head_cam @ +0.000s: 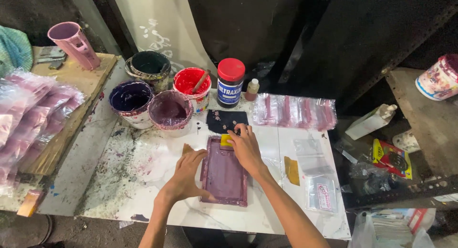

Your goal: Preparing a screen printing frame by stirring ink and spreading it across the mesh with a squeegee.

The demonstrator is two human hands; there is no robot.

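On the paint-stained surface (143,181) lies a purple-inked frame (223,174); the left hand (187,174) rests open, fingers spread, on its left edge, while the right hand (244,147) grips a yellow scraper (225,141) at its top

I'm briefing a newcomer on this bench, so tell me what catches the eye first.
At the centre, the purple-stained printing frame lies on the white table, the left hand steadying its edge and the right hand pressing a yellow squeegee at its top. Behind stand open paint pots, the red paint pot brightest, with pink plastic bags piled far left.
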